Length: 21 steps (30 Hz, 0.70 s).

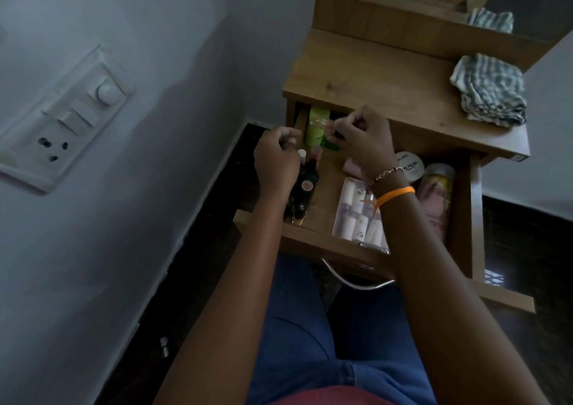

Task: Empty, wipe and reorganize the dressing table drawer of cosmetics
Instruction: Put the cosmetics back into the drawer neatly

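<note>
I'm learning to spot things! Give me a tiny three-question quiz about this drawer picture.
1. True or false: the drawer is already emptied.
2. Where does the striped cloth lie? A) in the drawer B) on the table top C) on the floor
3. Which of the hands, left hand or right hand, has an orange band on its wrist?

Key: 1 false, cosmetics such as the round nail polish remover tub are inside it. 2 B. 3 right.
</note>
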### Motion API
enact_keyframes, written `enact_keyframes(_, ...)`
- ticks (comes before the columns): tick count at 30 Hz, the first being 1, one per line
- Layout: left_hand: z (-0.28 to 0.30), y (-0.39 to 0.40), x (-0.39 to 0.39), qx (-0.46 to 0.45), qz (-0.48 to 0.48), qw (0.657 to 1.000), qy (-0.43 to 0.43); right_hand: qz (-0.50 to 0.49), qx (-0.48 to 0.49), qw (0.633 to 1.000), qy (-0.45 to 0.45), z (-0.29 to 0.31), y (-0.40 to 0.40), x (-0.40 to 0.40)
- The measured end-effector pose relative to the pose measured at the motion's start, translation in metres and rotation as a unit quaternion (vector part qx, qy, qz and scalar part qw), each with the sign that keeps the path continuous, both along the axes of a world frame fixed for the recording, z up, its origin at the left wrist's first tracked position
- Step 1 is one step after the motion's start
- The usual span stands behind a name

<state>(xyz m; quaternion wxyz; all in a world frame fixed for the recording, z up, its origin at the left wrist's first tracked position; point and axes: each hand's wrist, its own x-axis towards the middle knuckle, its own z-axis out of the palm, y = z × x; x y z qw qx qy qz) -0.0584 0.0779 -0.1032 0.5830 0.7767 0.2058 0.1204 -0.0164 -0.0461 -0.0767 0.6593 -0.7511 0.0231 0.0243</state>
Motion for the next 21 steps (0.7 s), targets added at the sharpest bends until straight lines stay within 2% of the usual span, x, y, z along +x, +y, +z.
enact_keyframes(2,0.001,0.0,0.001,0.011,-0.013,1.0,-0.011,0.003,0.054,0.998,0.012,-0.004,-0.001,-0.008)
enact_keyframes(3,0.002,-0.001,0.002,0.021,-0.028,0.999,-0.026,0.006,0.049,0.999,0.011,-0.006,-0.001,-0.01)
enact_keyframes(7,0.005,-0.004,0.002,0.093,-0.094,0.987,-0.093,0.076,-0.048,0.996,-0.006,-0.007,-0.004,-0.009)
enact_keyframes(9,0.005,-0.003,0.001,0.129,-0.106,0.98,-0.105,0.101,-0.098,0.989,-0.042,-0.004,-0.006,-0.005)
enact_keyframes(14,0.001,0.001,0.001,0.107,-0.005,0.993,-0.043,0.067,-0.168,0.977,-0.117,0.004,-0.004,0.008)
enact_keyframes(17,0.001,0.001,-0.001,0.106,0.01,0.994,-0.019,0.077,-0.206,0.967,-0.127,0.008,0.002,0.017)
enact_keyframes(21,-0.002,0.002,-0.001,0.108,0.023,0.994,-0.005,0.138,-0.356,0.914,-0.135,-0.002,0.008,0.029)
